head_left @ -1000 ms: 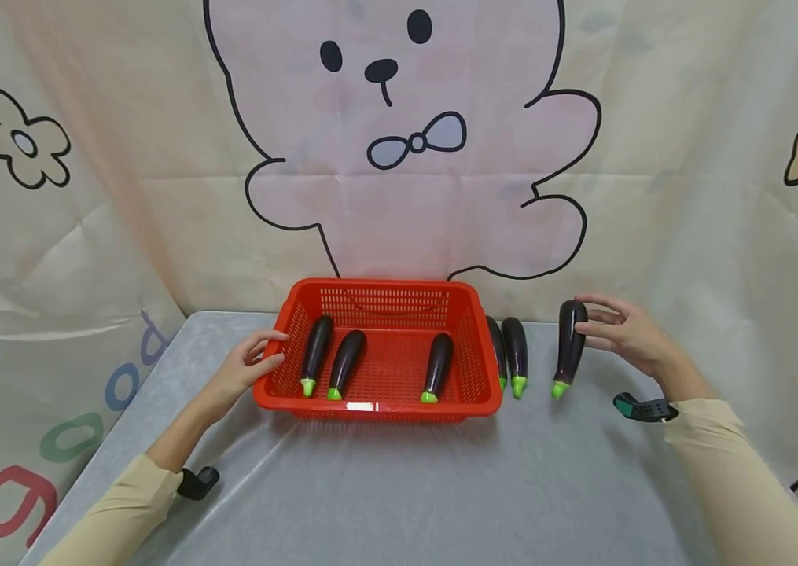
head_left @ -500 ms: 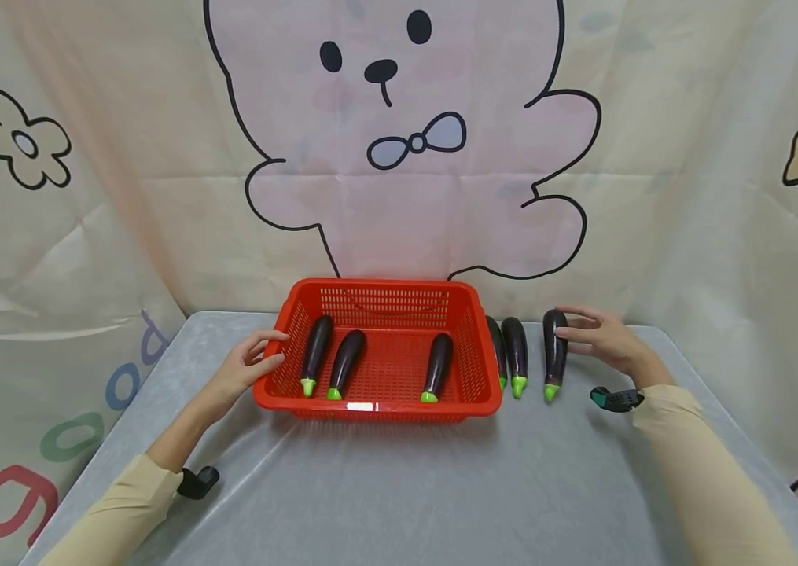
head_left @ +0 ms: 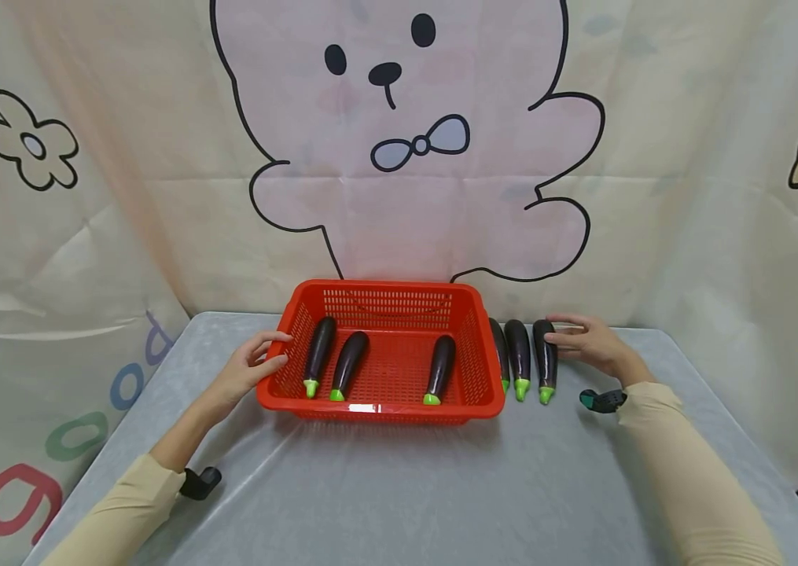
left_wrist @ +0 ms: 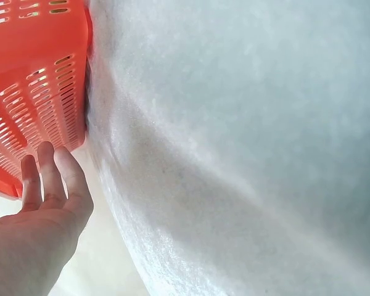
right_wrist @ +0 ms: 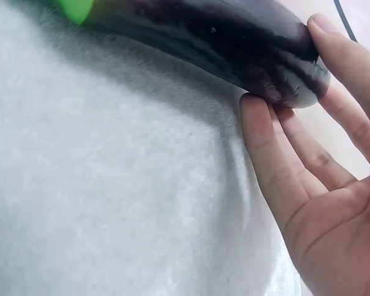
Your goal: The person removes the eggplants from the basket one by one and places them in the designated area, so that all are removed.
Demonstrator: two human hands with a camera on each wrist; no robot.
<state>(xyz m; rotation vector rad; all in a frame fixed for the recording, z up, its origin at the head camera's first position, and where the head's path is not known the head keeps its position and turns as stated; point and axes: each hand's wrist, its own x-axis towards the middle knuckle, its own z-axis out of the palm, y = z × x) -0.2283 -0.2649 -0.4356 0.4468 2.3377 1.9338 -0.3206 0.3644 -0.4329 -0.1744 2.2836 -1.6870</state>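
A red plastic basket (head_left: 391, 409) with slotted walls stands on the table and holds three dark purple eggplants with green stem ends, such as the one (head_left: 441, 365) on its right side. My left hand (head_left: 246, 368) rests at its left rim; in the left wrist view the fingers (left_wrist: 49, 179) lie fairly straight against the outer wall. To the basket's right, my right hand (head_left: 593, 346) holds the rounded end of an eggplant (head_left: 546, 365). Up close, its fingertips (right_wrist: 254, 106) touch that end from either side. The green end points toward me.
A second eggplant (head_left: 519, 358) lies close beside the held one. Another eggplant (head_left: 500, 354) is partly hidden by the basket's right wall. A grey cloth covers the table (head_left: 384, 503), and a printed curtain (head_left: 653, 157) hangs behind it.
My right hand has carried its eggplant leftward and down, bringing it alongside the other eggplants by the basket. The left hand and the basket have stayed put.
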